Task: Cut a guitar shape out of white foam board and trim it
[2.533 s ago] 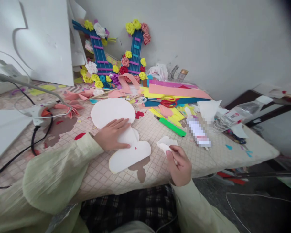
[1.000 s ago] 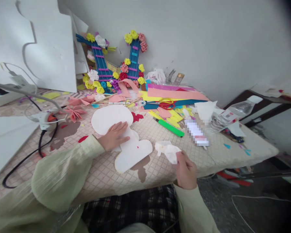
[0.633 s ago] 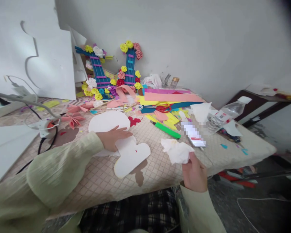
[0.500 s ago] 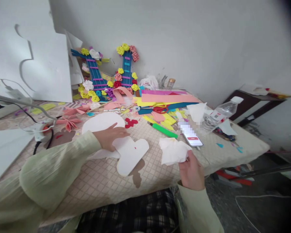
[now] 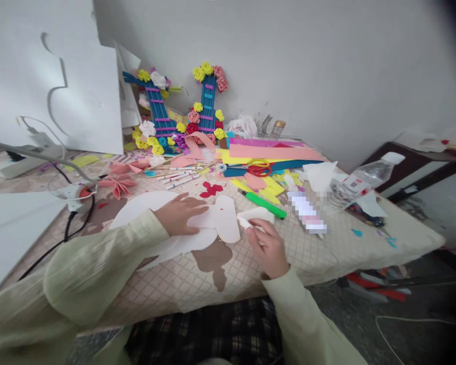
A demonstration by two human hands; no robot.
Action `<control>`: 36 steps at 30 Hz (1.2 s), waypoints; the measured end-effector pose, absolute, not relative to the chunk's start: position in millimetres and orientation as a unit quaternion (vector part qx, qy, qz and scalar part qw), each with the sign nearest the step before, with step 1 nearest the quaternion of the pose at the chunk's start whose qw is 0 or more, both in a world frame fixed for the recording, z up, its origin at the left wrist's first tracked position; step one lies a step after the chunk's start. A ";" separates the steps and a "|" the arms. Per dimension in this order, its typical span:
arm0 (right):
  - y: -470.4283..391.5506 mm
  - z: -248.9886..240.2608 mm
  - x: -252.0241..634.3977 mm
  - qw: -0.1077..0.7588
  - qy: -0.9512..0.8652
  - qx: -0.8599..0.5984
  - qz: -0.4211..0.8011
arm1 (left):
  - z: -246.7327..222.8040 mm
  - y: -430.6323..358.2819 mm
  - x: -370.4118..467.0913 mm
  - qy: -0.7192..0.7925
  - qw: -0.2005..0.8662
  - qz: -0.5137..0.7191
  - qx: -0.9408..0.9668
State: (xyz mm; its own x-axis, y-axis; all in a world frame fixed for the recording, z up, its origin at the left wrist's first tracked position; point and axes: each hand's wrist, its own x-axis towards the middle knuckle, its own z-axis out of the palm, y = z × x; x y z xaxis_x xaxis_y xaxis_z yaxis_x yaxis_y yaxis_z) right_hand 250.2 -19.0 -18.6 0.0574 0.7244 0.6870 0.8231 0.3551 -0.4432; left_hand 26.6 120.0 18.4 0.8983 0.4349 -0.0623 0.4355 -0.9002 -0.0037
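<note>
My left hand [image 5: 182, 215] lies flat, fingers spread, on a white guitar-shaped cutout [image 5: 137, 205]. The narrow neck ends in a wider head [image 5: 227, 220] that points right and bears a small red speck. Just right of this head, my right hand [image 5: 268, 248] has its fingers closed on a crumpled white tissue [image 5: 264, 214]. Part of the tissue is hidden by the fingers. Close behind it lies a green utility knife [image 5: 265, 204]. Red paper scraps [image 5: 211, 189] sit beyond the cutout's neck.
Two flower-trimmed blue guitar crafts [image 5: 209, 101] lean against the wall. Red scissors [image 5: 260, 168], coloured paper strips [image 5: 273, 151] and several white sticks [image 5: 178, 177] cover the back. A phone [image 5: 307, 213] and a tilted plastic bottle [image 5: 365, 182] are at right; cables [image 5: 79, 223] at left.
The cutout has turned, so its head now points right instead of toward me. My right hand has moved left with the tissue, up to the head's edge.
</note>
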 end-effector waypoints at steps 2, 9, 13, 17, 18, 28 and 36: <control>-11.1 -22.7 241.3 0.400 -0.735 -0.547 -0.023 | 15.2 118.2 26.3 0.195 0.019 -0.039 0.980; -3.4 -28.9 222.9 0.193 -0.843 -0.502 -0.008 | 13.3 109.2 28.5 0.191 0.039 -0.043 0.980; -8.8 -30.7 221.7 0.161 -0.850 -0.500 -0.030 | 9.8 107.8 29.1 0.211 0.045 -0.042 0.976; -21.5 -29.6 228.1 0.162 -0.857 -0.487 -0.048 | 7.4 107.1 27.9 0.213 0.044 -0.042 0.975; -23.0 -28.8 229.3 0.163 -0.858 -0.484 -0.048 | 7.2 107.0 27.7 0.212 0.045 -0.043 0.975; 2.4 -30.6 221.5 0.152 -0.854 -0.497 -0.031 | 10.8 101.7 30.6 0.224 0.057 -0.056 0.971; -11.2 -30.8 233.3 0.156 -0.860 -0.485 -0.030 | 12.5 105.0 31.1 0.216 0.084 -0.079 0.970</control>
State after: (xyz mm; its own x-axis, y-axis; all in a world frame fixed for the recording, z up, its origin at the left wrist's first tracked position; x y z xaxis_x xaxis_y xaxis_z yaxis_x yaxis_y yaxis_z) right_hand 233.3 -11.2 -30.8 -0.4819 0.8245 0.2965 0.8431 0.5285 -0.0994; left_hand 31.1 105.0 12.5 0.8944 0.4057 -0.1884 0.4320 -0.8927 0.1284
